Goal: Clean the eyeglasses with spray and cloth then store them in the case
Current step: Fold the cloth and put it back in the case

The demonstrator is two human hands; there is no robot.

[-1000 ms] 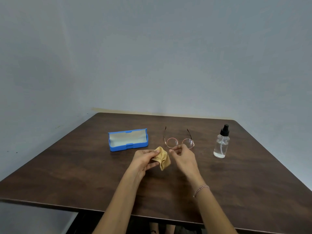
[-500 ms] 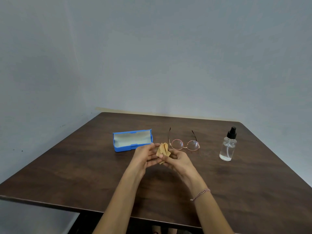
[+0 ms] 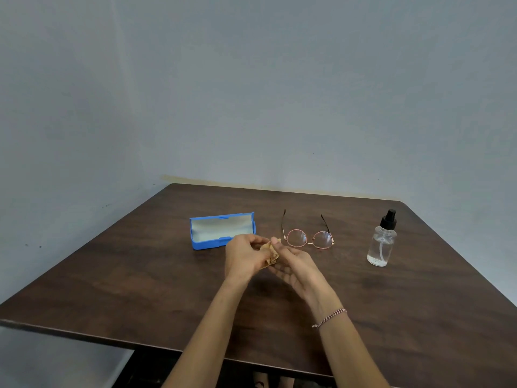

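The open blue case (image 3: 222, 231), the eyeglasses (image 3: 296, 238) with arms unfolded and the upright spray bottle (image 3: 382, 245) stood in a row across the desk (image 3: 140, 275), well back from its edges, with bare wood between them. Just in front of the case and eyeglasses, the left hand (image 3: 243, 259) and the palm-up right hand (image 3: 296, 267) met, fingers of both curled, pinching a bunched tan cloth (image 3: 270, 253). A plain grey-blue wall (image 3: 251, 93) stood behind.
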